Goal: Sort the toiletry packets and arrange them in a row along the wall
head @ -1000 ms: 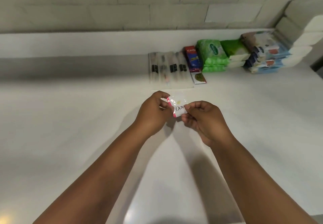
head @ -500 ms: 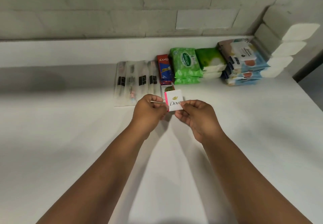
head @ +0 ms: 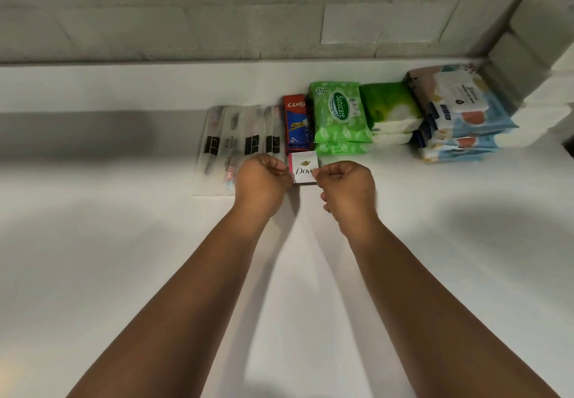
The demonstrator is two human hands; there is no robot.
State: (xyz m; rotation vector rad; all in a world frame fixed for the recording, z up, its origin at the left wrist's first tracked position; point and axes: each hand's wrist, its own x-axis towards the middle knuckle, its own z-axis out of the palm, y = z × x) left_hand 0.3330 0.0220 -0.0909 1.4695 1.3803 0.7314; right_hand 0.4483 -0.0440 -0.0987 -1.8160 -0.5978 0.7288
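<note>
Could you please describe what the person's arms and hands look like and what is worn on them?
Both forearms are bare to the frame's lower edge, with no sleeves in view. The left hand and right hand show no gloves, rings, watch or bracelets.

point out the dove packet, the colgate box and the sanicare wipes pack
Dove packet (head: 302, 168), head view, white front by the logo
Colgate box (head: 295, 124), head view, blue middle of its top face
Sanicare wipes pack (head: 340, 112), head view, oval label

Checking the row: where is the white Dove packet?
Head view, centre: white Dove packet pinched between left hand and right hand, just before the red Colgate box.
</note>
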